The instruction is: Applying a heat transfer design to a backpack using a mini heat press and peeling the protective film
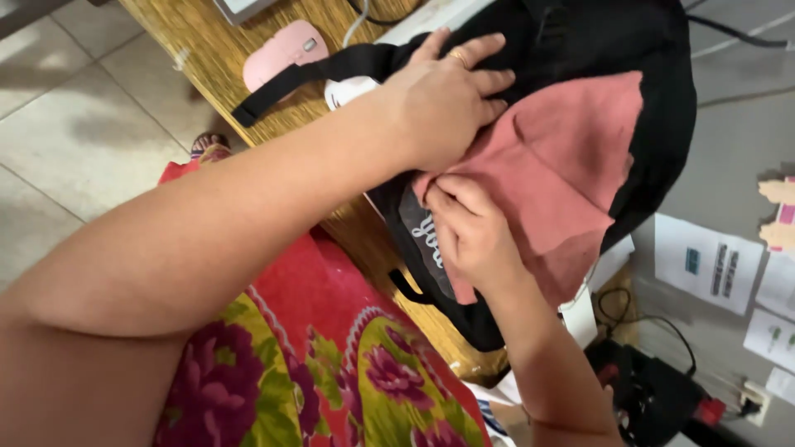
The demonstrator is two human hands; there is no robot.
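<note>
A black backpack lies on a wooden table with a dusty pink cloth spread over it. My left hand, a ring on one finger, rests flat with fingers spread on the bag and the cloth's upper edge. My right hand comes up from the bottom right. It pinches the cloth's near edge against the bag's front panel, which bears white lettering. A black strap trails from the bag to the left.
A pink computer mouse sits on the table beyond the strap. Printed paper sheets hang at the right. A black device with cables lies at the lower right. My red floral garment fills the foreground over a tiled floor.
</note>
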